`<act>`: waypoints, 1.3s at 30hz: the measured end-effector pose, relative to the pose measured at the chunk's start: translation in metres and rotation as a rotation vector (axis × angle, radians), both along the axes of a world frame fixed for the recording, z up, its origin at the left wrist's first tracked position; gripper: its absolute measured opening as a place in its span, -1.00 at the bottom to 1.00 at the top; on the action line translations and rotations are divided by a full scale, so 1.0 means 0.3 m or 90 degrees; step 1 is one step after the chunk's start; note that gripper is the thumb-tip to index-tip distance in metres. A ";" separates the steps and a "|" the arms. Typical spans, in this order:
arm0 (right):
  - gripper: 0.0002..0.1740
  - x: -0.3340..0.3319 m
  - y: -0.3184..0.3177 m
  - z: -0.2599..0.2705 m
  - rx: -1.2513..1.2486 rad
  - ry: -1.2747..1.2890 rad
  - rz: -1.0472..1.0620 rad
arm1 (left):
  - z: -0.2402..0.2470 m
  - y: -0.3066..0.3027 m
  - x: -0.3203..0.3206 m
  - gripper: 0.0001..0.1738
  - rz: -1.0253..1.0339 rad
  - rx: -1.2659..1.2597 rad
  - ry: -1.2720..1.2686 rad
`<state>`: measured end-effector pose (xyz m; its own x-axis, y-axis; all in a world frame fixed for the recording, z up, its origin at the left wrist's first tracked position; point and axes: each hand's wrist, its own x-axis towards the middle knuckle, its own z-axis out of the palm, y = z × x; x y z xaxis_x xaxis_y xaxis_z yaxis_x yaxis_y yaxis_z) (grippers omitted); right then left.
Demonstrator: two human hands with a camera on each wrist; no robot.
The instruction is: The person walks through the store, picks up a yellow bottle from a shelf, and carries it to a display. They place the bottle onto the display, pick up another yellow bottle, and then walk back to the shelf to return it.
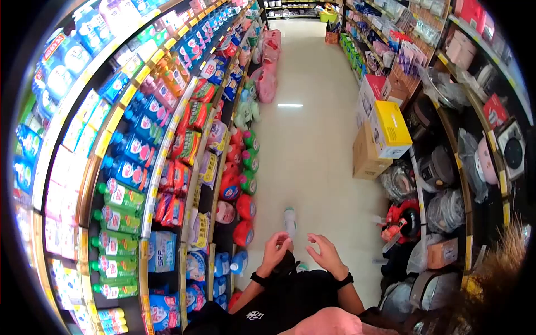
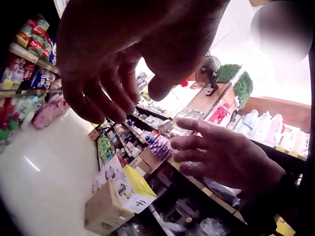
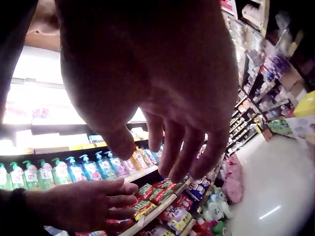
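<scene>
Both hands are raised in front of the body over the aisle floor, with a gap between them. My left hand (image 1: 274,249) has loosely bent fingers and holds nothing; in the left wrist view its fingers (image 2: 115,91) hang relaxed. Facing it, my right hand (image 1: 325,254) is also bare, its fingers (image 3: 184,147) slightly bent and spread in the right wrist view. A dark band sits on each wrist. Below the hands, a shoe (image 1: 290,220) shows on the pale floor (image 1: 312,184). Neither hand touches any goods.
Shelves on the left carry green bottles (image 1: 118,223), blue bottles (image 1: 134,148) and red packs (image 1: 177,178). To the right, a yellow box (image 1: 391,125) and a brown carton (image 1: 368,153) stand beside shelves of wrapped cookware (image 1: 446,209). Pink bags (image 1: 264,84) lie farther along the left side.
</scene>
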<state>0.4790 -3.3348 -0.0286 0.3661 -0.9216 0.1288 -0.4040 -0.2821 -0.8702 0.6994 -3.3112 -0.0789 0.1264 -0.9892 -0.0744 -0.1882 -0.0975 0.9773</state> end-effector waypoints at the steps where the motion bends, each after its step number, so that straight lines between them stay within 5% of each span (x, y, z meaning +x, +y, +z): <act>1: -0.54 0.017 -0.054 0.013 -0.004 -0.001 -0.003 | 0.001 -0.064 0.000 -0.72 -0.009 -0.008 0.001; 11: -0.49 0.199 -0.665 0.120 -0.030 0.008 0.035 | 0.049 -0.780 0.055 -0.67 -0.091 -0.065 0.076; 19: -0.50 0.257 -1.049 0.175 -0.082 0.031 0.049 | 0.070 -1.137 0.140 -0.68 -0.055 -0.044 0.076; 26: -0.52 0.221 -1.271 0.121 0.048 0.006 0.041 | 0.032 -1.389 0.121 -0.69 -0.052 -0.042 0.066; 34: -0.50 0.117 -1.727 0.084 -0.059 -0.024 0.079 | 0.001 -1.772 -0.003 -0.69 -0.003 -0.057 0.043; 39: -0.55 -0.023 -2.033 0.079 -0.103 0.010 0.073 | 0.023 -2.048 -0.154 -0.67 -0.096 -0.020 0.072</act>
